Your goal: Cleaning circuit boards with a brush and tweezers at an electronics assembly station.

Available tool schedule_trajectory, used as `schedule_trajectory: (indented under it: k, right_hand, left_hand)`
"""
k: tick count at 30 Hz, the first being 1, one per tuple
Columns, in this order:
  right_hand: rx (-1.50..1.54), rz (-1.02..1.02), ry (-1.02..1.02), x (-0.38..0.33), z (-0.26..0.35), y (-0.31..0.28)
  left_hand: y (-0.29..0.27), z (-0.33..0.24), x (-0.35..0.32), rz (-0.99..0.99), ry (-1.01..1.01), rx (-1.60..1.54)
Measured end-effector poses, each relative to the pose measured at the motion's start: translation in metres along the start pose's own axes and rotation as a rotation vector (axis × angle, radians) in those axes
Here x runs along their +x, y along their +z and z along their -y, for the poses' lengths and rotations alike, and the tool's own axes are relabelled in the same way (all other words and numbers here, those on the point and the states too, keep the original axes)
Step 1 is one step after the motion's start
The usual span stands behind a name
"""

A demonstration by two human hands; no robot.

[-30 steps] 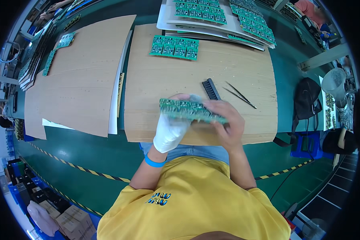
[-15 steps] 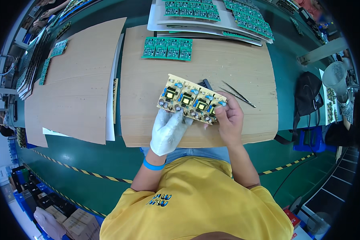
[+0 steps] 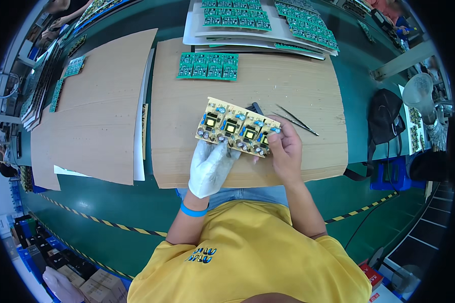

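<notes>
Between my two hands I hold a tan circuit board panel, its component side up, with several yellow-and-black transformers and blue and dark round parts in repeated sections. My left hand, in a white glove, grips its lower edge with the thumb on top. My bare right hand pinches the right end, thumb above and fingers partly hidden behind. Just beyond the panel, tweezers and a black tool, partly covered by the panel, lie on the cardboard sheet. A green circuit board panel rests flat farther back.
Stacked sheets carrying green circuit boards stand at the far side. Another cardboard sheet lies left. A black bag and a blue stool are at the right. Other people's arms show at the far left.
The whole view has shifted slightly. Both hands keep their hold on the tan circuit board panel, which looks nearly unchanged in tilt.
</notes>
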State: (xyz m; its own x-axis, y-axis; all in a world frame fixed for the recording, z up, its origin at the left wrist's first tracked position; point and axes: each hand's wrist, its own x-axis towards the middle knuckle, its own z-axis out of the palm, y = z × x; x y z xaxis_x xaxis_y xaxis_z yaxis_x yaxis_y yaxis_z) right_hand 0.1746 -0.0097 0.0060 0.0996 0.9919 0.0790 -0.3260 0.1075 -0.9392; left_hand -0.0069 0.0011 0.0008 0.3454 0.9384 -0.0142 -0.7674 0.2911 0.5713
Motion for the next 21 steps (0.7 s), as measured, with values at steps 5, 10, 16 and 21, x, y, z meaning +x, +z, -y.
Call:
schedule_trajectory:
  k: [5,10,16,21]
  right_hand:
    - [0.117,0.056,0.042,-0.008,0.002,-0.007]
    - [0.256,0.17,0.177,-0.009,0.024,-0.01]
    - [-0.084,0.227,0.314,-0.017,0.056,-0.009]
    - [0.01,0.3,0.362,-0.02,0.07,-0.009]
  left_hand:
    - [-0.001,0.001,-0.004,-0.023,0.02,-0.023]
    - [0.007,0.0,-0.008,-0.026,0.056,0.016]
    - [0.01,-0.003,-0.021,-0.075,0.066,0.164]
    - [0.012,-0.01,-0.022,-0.081,-0.003,0.12]
